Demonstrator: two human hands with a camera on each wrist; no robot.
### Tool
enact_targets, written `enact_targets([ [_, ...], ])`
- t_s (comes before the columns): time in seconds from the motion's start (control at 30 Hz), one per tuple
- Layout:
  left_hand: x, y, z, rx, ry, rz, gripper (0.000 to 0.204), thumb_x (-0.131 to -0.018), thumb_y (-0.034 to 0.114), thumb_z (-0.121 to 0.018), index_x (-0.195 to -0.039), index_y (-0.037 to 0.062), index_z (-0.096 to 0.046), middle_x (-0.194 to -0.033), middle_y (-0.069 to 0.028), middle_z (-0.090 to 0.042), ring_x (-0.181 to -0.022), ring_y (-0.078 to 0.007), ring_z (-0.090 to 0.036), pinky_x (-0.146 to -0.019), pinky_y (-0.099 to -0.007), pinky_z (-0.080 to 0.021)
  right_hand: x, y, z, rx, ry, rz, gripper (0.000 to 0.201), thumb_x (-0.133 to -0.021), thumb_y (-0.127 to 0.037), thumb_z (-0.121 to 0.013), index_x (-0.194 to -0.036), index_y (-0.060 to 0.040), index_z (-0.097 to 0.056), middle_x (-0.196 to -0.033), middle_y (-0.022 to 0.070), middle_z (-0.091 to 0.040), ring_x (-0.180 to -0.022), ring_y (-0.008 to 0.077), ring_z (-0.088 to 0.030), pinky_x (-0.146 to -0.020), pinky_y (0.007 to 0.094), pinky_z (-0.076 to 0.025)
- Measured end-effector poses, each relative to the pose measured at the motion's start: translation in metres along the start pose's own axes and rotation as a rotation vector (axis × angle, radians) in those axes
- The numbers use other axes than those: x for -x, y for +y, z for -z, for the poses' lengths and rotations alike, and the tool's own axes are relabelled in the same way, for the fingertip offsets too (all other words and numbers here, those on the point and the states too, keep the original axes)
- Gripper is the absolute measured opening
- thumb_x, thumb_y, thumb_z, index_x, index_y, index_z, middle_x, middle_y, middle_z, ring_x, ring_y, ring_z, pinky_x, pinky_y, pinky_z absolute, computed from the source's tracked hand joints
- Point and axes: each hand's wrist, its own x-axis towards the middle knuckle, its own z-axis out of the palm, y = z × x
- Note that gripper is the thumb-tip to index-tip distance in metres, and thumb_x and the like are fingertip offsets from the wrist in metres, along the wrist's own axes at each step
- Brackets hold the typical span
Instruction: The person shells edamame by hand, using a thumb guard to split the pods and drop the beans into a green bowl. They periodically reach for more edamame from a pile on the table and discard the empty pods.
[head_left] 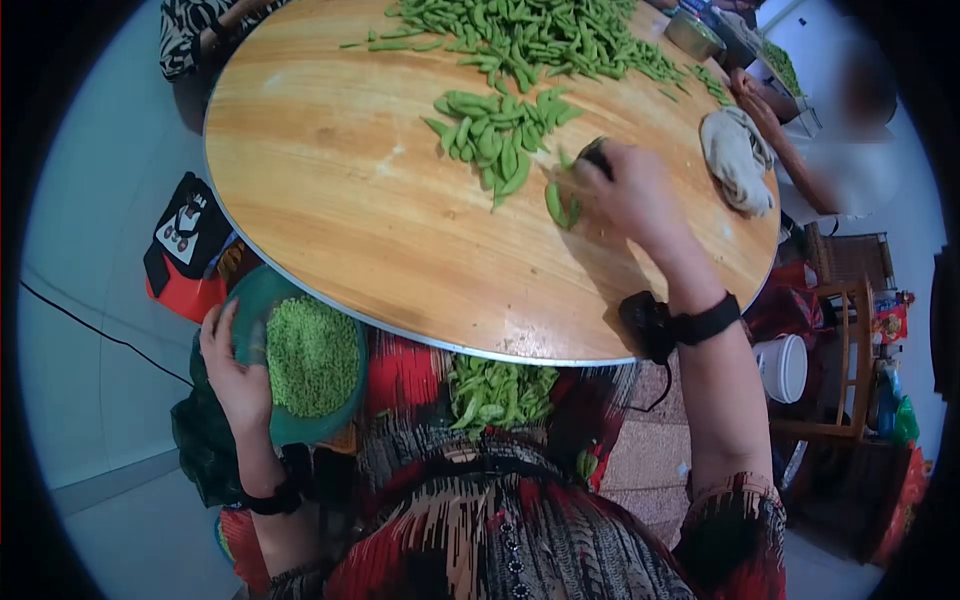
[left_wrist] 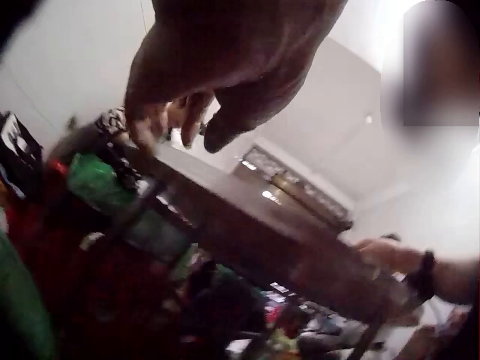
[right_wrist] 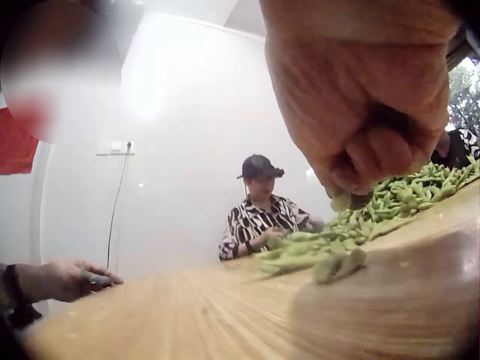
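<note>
My right hand [head_left: 635, 195] is over the tabletop with curled fingers, beside a few loose soybean pods [head_left: 557, 205]. A small dark thing [head_left: 595, 157] shows at its fingertips. In the right wrist view, the pale green tip of a pod [right_wrist: 340, 202] pokes out from the pinching fingers; the rest is hidden. My left hand [head_left: 237, 375], its fingers loosely bent and holding nothing, is at the left rim of a green basin [head_left: 262, 288] containing shelled green beans [head_left: 312, 355]. A small pile of pods [head_left: 490, 130] lies left of my right hand.
A larger pod heap [head_left: 540, 35] covers the far side of the round wooden table [head_left: 340, 200]. A crumpled cloth [head_left: 738, 160] lies near the right edge. Green pods or hulls [head_left: 500, 388] fill the lap. Other people sit around; a white bucket [head_left: 782, 368] stands right.
</note>
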Motion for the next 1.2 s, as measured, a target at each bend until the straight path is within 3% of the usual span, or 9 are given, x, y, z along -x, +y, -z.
enact_targets([
  [0.03, -0.004, 0.015, 0.001, -0.004, -0.015, 0.000, 0.038, -0.081, 0.012, -0.061, -0.118, 0.0022, -0.053, -0.111, -0.0177, -0.054, -0.103, -0.0279, -0.053, -0.088, -0.0327, -0.042, 0.007, -0.002, 0.006, -0.005, -0.012, -0.009, 0.028, -0.079, -0.025, -0.062, -0.084, 0.0025, -0.057, -0.066, 0.0181, -0.060, -0.063, 0.0329, -0.060, -0.061, 0.0415, -0.046],
  [0.1, -0.012, 0.050, 0.002, 1.144, -0.244, 0.336, 0.040, -0.082, 0.010, -0.059, -0.120, -0.0012, -0.050, -0.105, -0.0099, -0.055, -0.088, -0.0164, -0.056, -0.077, -0.0264, -0.045, 0.024, -0.012, 0.019, -0.423, -0.006, -0.170, 0.024, -0.082, -0.024, -0.061, -0.080, -0.0004, -0.058, -0.058, 0.0076, -0.057, -0.051, 0.0164, -0.055, -0.047, 0.0323, -0.042],
  [0.23, -0.031, 0.154, -0.006, 1.814, -0.682, 0.538, 0.040, -0.083, 0.008, -0.058, -0.120, -0.0043, -0.049, -0.094, -0.0024, -0.054, -0.076, -0.0062, -0.052, -0.063, -0.0191, -0.042, 0.067, -0.053, 0.041, -1.266, -0.420, -0.387, 0.016, -0.087, -0.021, -0.057, -0.081, -0.0068, -0.060, -0.053, -0.0062, -0.046, -0.043, 0.0004, -0.037, -0.036, 0.0162, -0.026],
  [0.3, -0.033, 0.180, -0.021, 1.968, -0.981, 0.409, 0.039, -0.083, 0.011, -0.059, -0.119, -0.0035, -0.050, -0.093, -0.0023, -0.056, -0.077, -0.0065, -0.053, -0.061, -0.0181, -0.041, 0.082, -0.065, 0.040, -1.507, -0.589, -0.432, 0.018, -0.088, -0.022, -0.057, -0.083, -0.0055, -0.059, -0.053, -0.0066, -0.045, -0.044, 0.0012, -0.036, -0.038, 0.0170, -0.026],
  [0.43, -0.030, 0.203, -0.032, 2.034, -0.956, 0.433, 0.031, -0.083, 0.011, -0.061, -0.110, -0.0021, -0.055, -0.090, -0.0031, -0.058, -0.076, -0.0078, -0.055, -0.062, -0.0199, -0.042, 0.097, -0.073, 0.034, -1.416, -0.521, -0.328, 0.020, -0.090, -0.024, -0.055, -0.084, -0.0053, -0.057, -0.056, -0.0068, -0.045, -0.047, 0.0008, -0.037, -0.041, 0.0164, -0.026],
  [0.6, -0.026, 0.211, -0.034, 1.990, -0.631, 0.455, 0.020, -0.080, 0.009, -0.060, -0.097, 0.0002, -0.056, -0.093, -0.0074, -0.059, -0.072, -0.0098, -0.056, -0.061, -0.0180, -0.043, 0.105, -0.080, 0.032, -1.346, -0.510, -0.313, 0.025, -0.094, -0.027, -0.047, -0.083, -0.0052, -0.052, -0.064, -0.0053, -0.047, -0.053, 0.0021, -0.037, -0.046, 0.0178, -0.029],
  [0.83, -0.028, 0.208, -0.036, 1.768, -0.635, 0.568, 0.014, -0.079, 0.006, -0.059, -0.092, 0.0018, -0.058, -0.083, -0.0041, -0.059, -0.070, -0.0105, -0.055, -0.063, -0.0214, -0.043, 0.105, -0.073, 0.018, -1.575, -0.554, -0.367, 0.024, -0.096, -0.022, -0.041, -0.082, -0.0059, -0.050, -0.063, -0.0049, -0.045, -0.051, 0.0036, -0.036, -0.046, 0.0185, -0.030],
  [1.03, -0.023, 0.205, -0.043, 1.395, -0.448, 0.113, 0.009, -0.081, -0.003, -0.054, -0.089, -0.0025, -0.059, -0.088, -0.0055, -0.060, -0.078, -0.0108, -0.057, -0.070, -0.0238, -0.046, 0.105, -0.080, 0.015, -1.368, -0.467, -0.402, 0.022, -0.096, -0.017, -0.040, -0.080, -0.0059, -0.050, -0.061, -0.0050, -0.045, -0.050, 0.0031, -0.037, -0.045, 0.0177, -0.030],
  [1.2, -0.031, 0.194, -0.046, 2.298, -1.008, 0.661, 0.016, -0.081, -0.003, -0.054, -0.097, -0.0029, -0.057, -0.089, -0.0071, -0.060, -0.079, -0.0123, -0.058, -0.070, -0.0258, -0.047, 0.108, -0.077, 0.012, -1.734, -0.571, -0.563, 0.019, -0.095, -0.015, -0.040, -0.083, -0.0054, -0.052, -0.063, -0.0056, -0.045, -0.048, 0.0027, -0.035, -0.042, 0.0179, -0.027],
])
